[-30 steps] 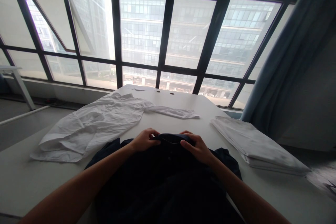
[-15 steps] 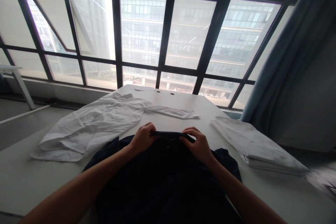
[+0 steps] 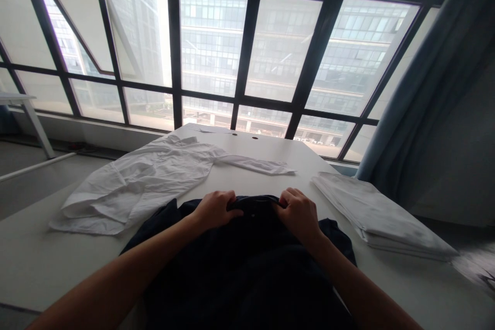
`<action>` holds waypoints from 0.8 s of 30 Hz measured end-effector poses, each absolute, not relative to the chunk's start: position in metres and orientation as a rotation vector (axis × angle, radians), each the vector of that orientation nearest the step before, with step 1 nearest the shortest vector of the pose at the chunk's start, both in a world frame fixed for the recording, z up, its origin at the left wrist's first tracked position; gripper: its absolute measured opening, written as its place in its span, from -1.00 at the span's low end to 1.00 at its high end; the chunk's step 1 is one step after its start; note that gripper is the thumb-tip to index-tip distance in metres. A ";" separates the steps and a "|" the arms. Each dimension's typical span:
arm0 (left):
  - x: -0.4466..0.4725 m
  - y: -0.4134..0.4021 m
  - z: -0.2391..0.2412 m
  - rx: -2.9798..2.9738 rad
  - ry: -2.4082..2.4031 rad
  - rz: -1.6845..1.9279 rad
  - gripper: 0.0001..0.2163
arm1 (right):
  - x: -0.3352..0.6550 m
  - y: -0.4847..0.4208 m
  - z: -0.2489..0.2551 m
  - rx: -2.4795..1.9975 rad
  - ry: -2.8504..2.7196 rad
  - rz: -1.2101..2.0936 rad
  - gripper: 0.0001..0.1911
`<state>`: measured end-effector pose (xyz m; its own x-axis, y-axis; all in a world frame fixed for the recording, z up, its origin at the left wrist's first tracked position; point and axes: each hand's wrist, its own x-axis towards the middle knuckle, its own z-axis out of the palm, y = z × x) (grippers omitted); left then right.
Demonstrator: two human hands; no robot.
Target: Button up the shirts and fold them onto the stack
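A dark navy shirt [image 3: 247, 268] lies on the white table in front of me, its collar end pointing away and small light buttons showing just below the neckline. My left hand [image 3: 216, 209] is closed on the left side of the collar, thumb toward me. On the collar's right side, my right hand [image 3: 297, 212] pinches the fabric with its fingers curled over the far edge. Between the two hands the collar stretches in a short dark band. The lower part of the shirt is too dark to make out.
To the left a rumpled white shirt [image 3: 143, 180] is spread out, one sleeve reaching across the white table [image 3: 240, 180]. A stack of folded white cloth [image 3: 381, 216] lies at the right. Windows rise beyond the table, with a blue-grey curtain [image 3: 417, 87] at right.
Both hands stay at the collar but have shifted their grip, fingers now curled more tightly. The collar band between them sits flatter. The white clothes have not moved.
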<state>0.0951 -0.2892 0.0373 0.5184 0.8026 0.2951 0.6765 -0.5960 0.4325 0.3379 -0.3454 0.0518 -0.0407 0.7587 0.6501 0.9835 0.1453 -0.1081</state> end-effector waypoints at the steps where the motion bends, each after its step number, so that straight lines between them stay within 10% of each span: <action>1: 0.095 -0.289 0.037 2.516 1.223 0.653 -0.78 | 0.339 -0.345 0.053 -1.712 -1.849 -0.515 -0.73; 24: 0.106 -0.297 0.041 2.232 1.353 0.645 -0.76 | 0.361 -0.311 0.039 -2.116 -1.803 -0.022 -0.91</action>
<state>0.1063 -0.2972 0.0413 0.4096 0.8984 0.1583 0.6883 -0.4182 0.5927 0.3608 -0.3110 0.0392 0.1860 0.9525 0.2413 0.9580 -0.1213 -0.2597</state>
